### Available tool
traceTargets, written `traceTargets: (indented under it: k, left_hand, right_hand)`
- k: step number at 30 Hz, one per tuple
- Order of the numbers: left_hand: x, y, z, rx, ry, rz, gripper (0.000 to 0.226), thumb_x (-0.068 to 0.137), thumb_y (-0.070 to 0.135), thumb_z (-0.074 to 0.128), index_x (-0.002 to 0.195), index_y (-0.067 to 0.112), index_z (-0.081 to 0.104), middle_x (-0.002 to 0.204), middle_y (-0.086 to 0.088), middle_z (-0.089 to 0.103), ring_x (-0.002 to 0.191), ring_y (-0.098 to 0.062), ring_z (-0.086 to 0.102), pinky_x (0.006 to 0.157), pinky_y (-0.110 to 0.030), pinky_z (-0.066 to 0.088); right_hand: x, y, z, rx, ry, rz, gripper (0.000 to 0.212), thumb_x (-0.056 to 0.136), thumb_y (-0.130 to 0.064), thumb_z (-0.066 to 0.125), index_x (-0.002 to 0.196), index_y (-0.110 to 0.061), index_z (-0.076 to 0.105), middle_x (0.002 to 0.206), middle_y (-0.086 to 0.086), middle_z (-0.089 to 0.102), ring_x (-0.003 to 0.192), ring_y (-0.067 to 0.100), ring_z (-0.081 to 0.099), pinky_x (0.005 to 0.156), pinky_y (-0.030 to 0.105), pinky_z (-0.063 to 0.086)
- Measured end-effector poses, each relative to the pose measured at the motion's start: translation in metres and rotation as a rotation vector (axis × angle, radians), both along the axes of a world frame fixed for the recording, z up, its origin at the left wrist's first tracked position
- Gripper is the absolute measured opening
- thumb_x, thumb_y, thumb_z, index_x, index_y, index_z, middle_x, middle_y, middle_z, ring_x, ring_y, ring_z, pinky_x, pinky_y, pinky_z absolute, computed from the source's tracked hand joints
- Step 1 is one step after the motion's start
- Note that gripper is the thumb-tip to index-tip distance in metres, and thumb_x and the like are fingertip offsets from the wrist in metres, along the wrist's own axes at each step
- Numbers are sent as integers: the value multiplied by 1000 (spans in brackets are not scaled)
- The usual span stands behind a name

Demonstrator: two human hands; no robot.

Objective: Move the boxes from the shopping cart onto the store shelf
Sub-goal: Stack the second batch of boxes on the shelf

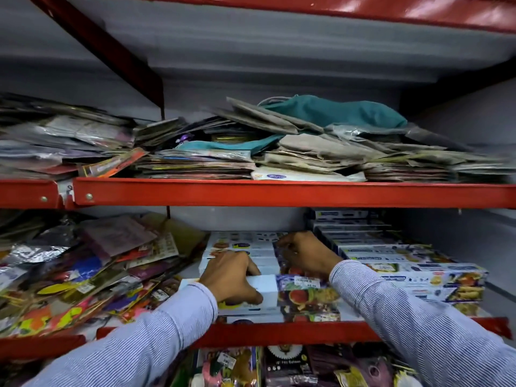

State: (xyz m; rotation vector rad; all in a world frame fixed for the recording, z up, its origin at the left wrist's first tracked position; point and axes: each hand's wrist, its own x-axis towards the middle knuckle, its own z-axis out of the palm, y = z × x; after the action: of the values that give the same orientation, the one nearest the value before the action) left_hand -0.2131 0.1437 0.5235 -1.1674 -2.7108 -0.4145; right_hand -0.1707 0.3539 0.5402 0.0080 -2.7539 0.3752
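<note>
Both my hands reach into the middle shelf point(279, 332), a red metal one. My left hand point(231, 276) lies on a long white box point(268, 287) with food pictures at its right end, fingers curled over its front edge. My right hand point(304, 254) rests further back, fingers bent on the far end of another picture box point(290, 268) in the same stack. More white boxes point(240, 244) lie flat behind. A tall stack of blue-and-white boxes point(413, 270) fills the shelf's right side. The shopping cart is out of view.
Loose colourful foil packets point(83, 272) pile up on the left of the same shelf. The shelf above point(279, 192) holds heaps of flat packets, grey paper bags and a teal cloth point(335, 110). Below, more packets point(279, 367) hang or stand.
</note>
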Motion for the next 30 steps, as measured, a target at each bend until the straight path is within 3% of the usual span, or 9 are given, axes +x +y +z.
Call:
traceTargets:
  k: [2, 5, 7, 10, 14, 22, 24, 26, 30]
  left_hand:
    - [-8, 12, -1, 34, 16, 22, 47, 58, 49, 85, 97, 23, 80, 89, 6, 80, 66, -16, 71, 58, -32, 61]
    - [-20, 27, -7, 87, 10, 30, 62, 57, 49, 88, 112, 23, 74, 112, 6, 76, 90, -17, 72, 80, -35, 61]
    - [-25, 32, -14, 102, 56, 24, 63, 56, 51, 86, 112, 25, 74, 116, 7, 74, 104, -21, 67, 93, -38, 55]
    - [-26, 33, -27, 77, 159, 35, 67, 54, 55, 75, 114, 26, 74, 110, 6, 74, 110, -27, 58, 105, -46, 42]
    - [-22, 24, -43, 103, 226, 3, 60, 70, 50, 63, 124, 24, 68, 128, 3, 58, 124, -25, 45, 107, -44, 38]
    - [-37, 0, -70, 77, 309, -40, 59, 90, 64, 39, 141, 36, 49, 144, 9, 54, 132, -18, 45, 107, -46, 38]
    - [-33, 0, -76, 94, 381, -42, 58, 94, 61, 33, 142, 31, 49, 143, 6, 57, 130, -20, 48, 106, -48, 40]
    - [-28, 1, -84, 84, 458, -21, 59, 97, 58, 28, 144, 26, 45, 145, 0, 55, 134, -26, 46, 108, -51, 34]
    - [-22, -1, -101, 59, 561, 40, 65, 100, 53, 33, 153, 18, 26, 162, -10, 21, 149, -37, 18, 115, -63, 12]
  right_hand:
    - [12, 2, 4, 11, 25, 18, 28, 95, -13, 52, 116, -9, 69, 89, -1, 75, 56, -5, 51, 52, 4, 38]
    - [26, 4, -4, 67, -35, 19, 30, 92, -34, 49, 103, -16, 70, 93, 11, 75, 70, 19, 67, 70, 31, 55]
    - [35, 7, -18, 133, -86, 7, 39, 88, -51, 42, 98, -20, 64, 96, 10, 72, 82, 28, 67, 74, 42, 57]
    - [45, 3, -39, 239, -77, -12, 45, 93, -48, 47, 128, -18, 51, 126, 13, 62, 109, 33, 61, 85, 41, 52]
    - [42, 1, -57, 220, 24, -25, 44, 98, -31, 49, 139, -14, 45, 145, 11, 49, 128, 32, 49, 97, 42, 48]
    - [34, 11, -70, 269, 124, 20, 43, 100, -23, 46, 142, -16, 44, 150, 3, 45, 132, 26, 46, 105, 41, 45]
    - [35, 12, -78, 302, 153, 12, 46, 101, -30, 39, 146, -17, 38, 153, 3, 41, 139, 26, 39, 114, 46, 35]
    - [37, 13, -94, 359, 193, -45, 51, 103, -35, 29, 151, -17, 25, 161, 2, 24, 150, 25, 18, 121, 52, 14]
    - [42, 10, -119, 414, 251, -164, 61, 103, -38, 27, 155, -14, 7, 164, 4, 3, 152, 24, -5, 118, 60, 1]
